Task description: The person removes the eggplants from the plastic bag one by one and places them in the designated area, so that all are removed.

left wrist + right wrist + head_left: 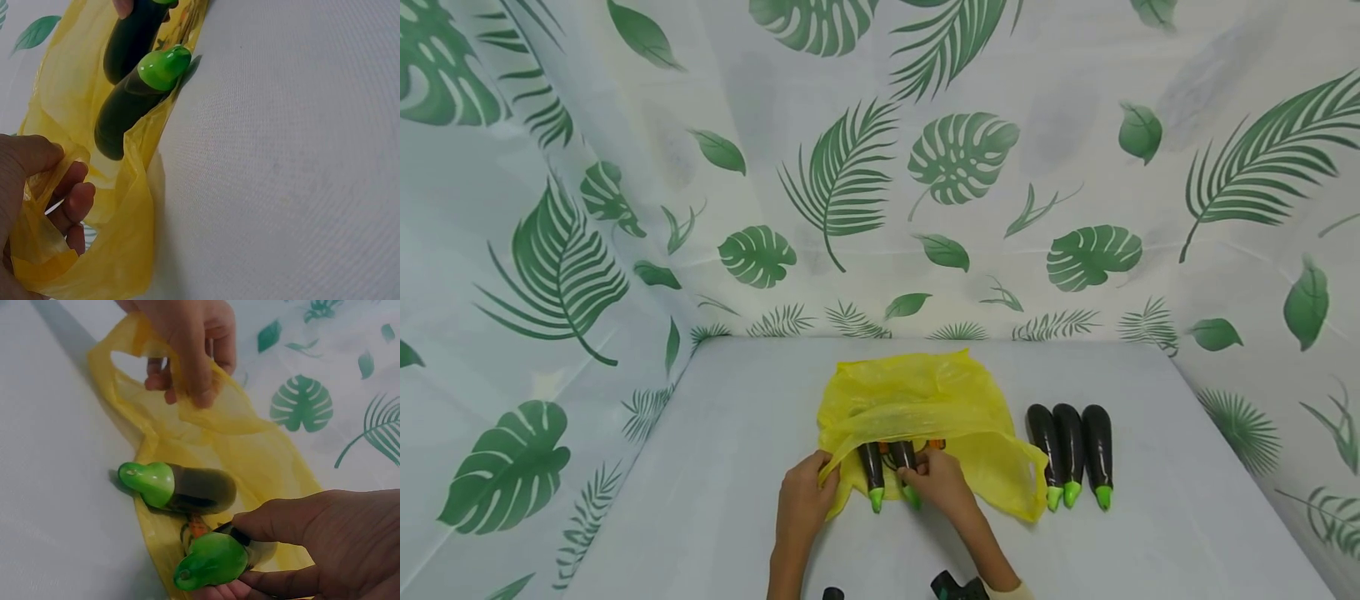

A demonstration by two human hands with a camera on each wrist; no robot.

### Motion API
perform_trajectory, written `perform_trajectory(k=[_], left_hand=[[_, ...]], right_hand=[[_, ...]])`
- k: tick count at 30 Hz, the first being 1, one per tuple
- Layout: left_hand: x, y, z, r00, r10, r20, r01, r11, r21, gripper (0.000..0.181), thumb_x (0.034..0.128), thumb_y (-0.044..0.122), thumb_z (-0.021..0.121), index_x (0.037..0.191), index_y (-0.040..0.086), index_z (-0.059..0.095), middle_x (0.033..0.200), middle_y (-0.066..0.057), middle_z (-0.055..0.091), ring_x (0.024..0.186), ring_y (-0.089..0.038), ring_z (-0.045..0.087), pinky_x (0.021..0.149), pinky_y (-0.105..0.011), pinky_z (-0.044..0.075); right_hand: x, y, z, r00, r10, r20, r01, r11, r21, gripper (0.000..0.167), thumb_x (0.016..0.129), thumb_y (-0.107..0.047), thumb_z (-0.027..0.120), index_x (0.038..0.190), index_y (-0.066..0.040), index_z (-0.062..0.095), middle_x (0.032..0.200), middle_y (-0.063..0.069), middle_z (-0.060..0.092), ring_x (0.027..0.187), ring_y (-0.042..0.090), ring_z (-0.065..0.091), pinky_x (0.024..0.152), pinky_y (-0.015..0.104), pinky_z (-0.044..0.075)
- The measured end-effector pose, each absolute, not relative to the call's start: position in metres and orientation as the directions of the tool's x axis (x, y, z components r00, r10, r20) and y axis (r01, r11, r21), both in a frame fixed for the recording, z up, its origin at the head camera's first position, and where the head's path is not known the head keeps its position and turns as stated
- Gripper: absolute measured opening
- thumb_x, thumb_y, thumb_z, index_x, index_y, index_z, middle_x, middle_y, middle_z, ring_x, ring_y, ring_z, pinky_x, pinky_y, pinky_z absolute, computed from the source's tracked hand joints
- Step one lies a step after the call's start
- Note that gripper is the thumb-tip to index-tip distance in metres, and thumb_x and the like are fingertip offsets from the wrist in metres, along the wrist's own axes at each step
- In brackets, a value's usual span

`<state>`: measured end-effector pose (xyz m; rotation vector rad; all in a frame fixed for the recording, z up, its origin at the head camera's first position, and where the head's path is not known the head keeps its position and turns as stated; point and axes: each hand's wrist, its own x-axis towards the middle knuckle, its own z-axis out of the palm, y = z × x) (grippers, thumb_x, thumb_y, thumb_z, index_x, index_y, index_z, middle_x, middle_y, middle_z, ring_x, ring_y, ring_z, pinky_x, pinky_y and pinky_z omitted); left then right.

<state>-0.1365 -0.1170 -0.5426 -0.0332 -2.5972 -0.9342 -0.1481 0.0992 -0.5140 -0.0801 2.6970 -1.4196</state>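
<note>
A yellow plastic bag (925, 392) lies on the table with its mouth toward me. My left hand (805, 493) pinches the left edge of that mouth and lifts it, fingers curled through the handle in the left wrist view. Two toy eggplants, dark with green stem ends, poke out of the opening. My right hand (942, 479) grips the right one (215, 559) near its green end, between thumb and fingers. The left eggplant (872, 475) rests in the bag's mouth, untouched. Something orange and black (197, 526) shows between them; its kind I cannot tell.
Three more toy eggplants (1070, 454) lie side by side right of the bag, green ends toward me. Black objects (958, 586) show at the table's near edge. A leaf-printed white curtain (962, 192) surrounds the white table (722, 417) at the back and sides.
</note>
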Motion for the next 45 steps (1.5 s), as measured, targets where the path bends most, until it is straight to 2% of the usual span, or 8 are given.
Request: perform_trajectory(k=[5, 11, 19, 27, 36, 45], left_hand=[[-0.137, -0.117, -0.544, -0.931, -0.105, 0.35, 0.142, 0.778, 0.612, 0.007, 0.0849, 0.014, 0.072, 0.089, 0.01, 0.069, 0.073, 0.004, 0.064, 0.061, -0.005, 0.046, 0.056, -0.02, 0.039], [-0.136, -0.116, -0.546, -0.933, -0.108, 0.343, 0.136, 0.777, 0.615, 0.007, 0.0847, 0.014, 0.072, 0.089, 0.01, 0.069, 0.073, 0.005, 0.064, 0.061, -0.005, 0.046, 0.056, -0.02, 0.04], [-0.139, -0.116, -0.544, -0.932, -0.107, 0.346, 0.133, 0.788, 0.601, 0.008, 0.0856, 0.016, 0.072, 0.09, 0.01, 0.069, 0.072, 0.005, 0.062, 0.061, -0.005, 0.046, 0.057, -0.02, 0.04], [-0.138, -0.115, -0.544, -0.933, -0.111, 0.341, 0.128, 0.786, 0.605, 0.007, 0.0858, 0.016, 0.071, 0.089, 0.01, 0.069, 0.071, 0.006, 0.062, 0.061, -0.005, 0.046, 0.057, -0.02, 0.04], [-0.135, -0.115, -0.547, -0.925, -0.102, 0.366, 0.155, 0.778, 0.608, 0.007, 0.0849, 0.015, 0.072, 0.088, 0.01, 0.069, 0.07, 0.006, 0.061, 0.06, -0.004, 0.045, 0.056, -0.02, 0.04], [-0.136, -0.116, -0.544, -0.939, -0.111, 0.327, 0.119, 0.785, 0.607, 0.009, 0.086, 0.017, 0.072, 0.09, 0.01, 0.069, 0.072, 0.005, 0.061, 0.062, -0.006, 0.046, 0.058, -0.021, 0.041]], right_hand=[[-0.145, 0.107, -0.513, -0.99, -0.099, -0.099, 0.026, 0.563, -0.826, 0.033, 0.083, -0.019, 0.074, 0.099, 0.008, 0.065, 0.078, 0.007, 0.06, 0.069, 0.016, 0.053, 0.058, 0.029, 0.045], [-0.14, 0.116, -0.508, -0.982, -0.102, -0.16, 0.074, 0.571, -0.817, 0.032, 0.082, -0.02, 0.075, 0.099, 0.005, 0.065, 0.086, 0.008, 0.064, 0.081, 0.018, 0.06, 0.066, 0.033, 0.051], [-0.135, 0.124, -0.498, -0.97, -0.101, -0.22, 0.123, 0.578, -0.806, 0.032, 0.081, -0.019, 0.077, 0.1, 0.004, 0.064, 0.087, 0.007, 0.064, 0.081, 0.017, 0.059, 0.069, 0.033, 0.051], [-0.13, 0.128, -0.496, -0.947, -0.157, -0.279, 0.142, 0.575, -0.806, 0.032, 0.077, -0.013, 0.079, 0.101, 0.002, 0.064, 0.086, 0.006, 0.062, 0.078, 0.016, 0.056, 0.07, 0.032, 0.049], [-0.126, 0.136, -0.496, -0.917, -0.277, -0.286, 0.091, 0.554, -0.828, 0.034, 0.077, -0.014, 0.081, 0.103, 0.001, 0.065, 0.09, 0.006, 0.064, 0.08, 0.016, 0.059, 0.073, 0.034, 0.052], [-0.125, 0.14, -0.492, -0.862, -0.414, -0.293, 0.014, 0.558, -0.83, 0.039, 0.078, -0.016, 0.081, 0.111, 0.0, 0.068, 0.095, 0.004, 0.068, 0.083, 0.017, 0.061, 0.073, 0.034, 0.052]])
